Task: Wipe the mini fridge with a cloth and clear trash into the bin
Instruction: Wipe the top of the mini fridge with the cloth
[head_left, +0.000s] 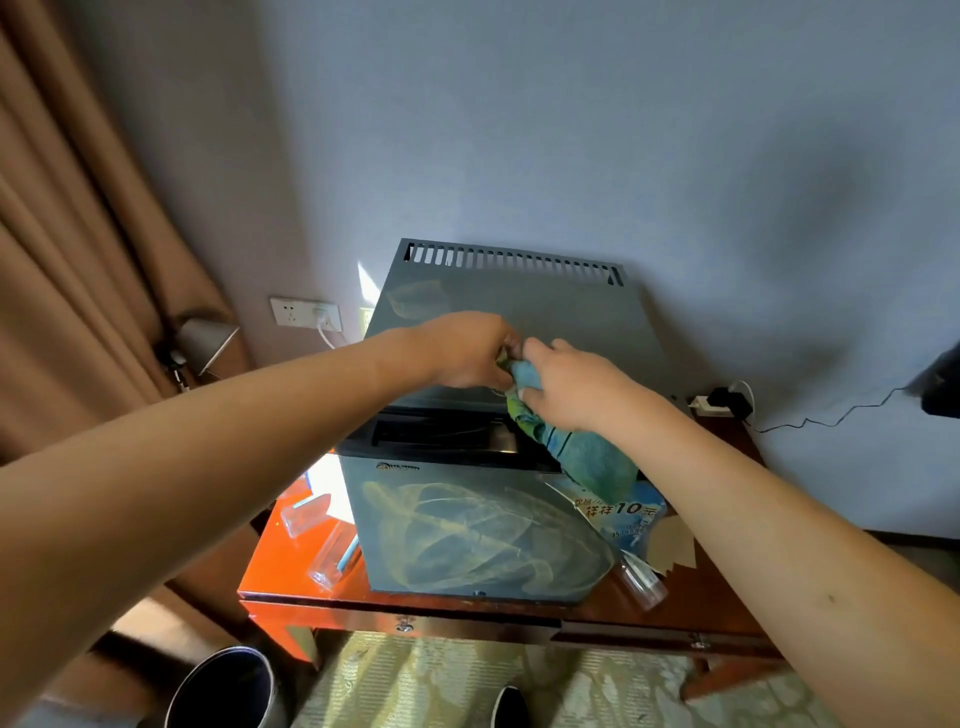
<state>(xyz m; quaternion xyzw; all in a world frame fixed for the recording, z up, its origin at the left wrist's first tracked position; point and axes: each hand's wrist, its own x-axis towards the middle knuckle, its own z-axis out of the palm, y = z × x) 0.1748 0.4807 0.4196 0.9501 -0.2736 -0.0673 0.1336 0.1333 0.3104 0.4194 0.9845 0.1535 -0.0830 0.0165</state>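
A dark grey mini fridge stands on a red-brown wooden table, its door streaked with smears. Above the fridge's front top edge both hands hold a blue-green cloth. My left hand pinches its upper end. My right hand grips it just below, and the rest of the cloth hangs down over the fridge's right front corner. A round dark bin sits on the floor at the lower left.
Clear plastic wrappers lie on the table left of the fridge. A blue printed packet, a clear bottle and brown paper lie to its right. A wall socket, brown curtain and power strip are nearby.
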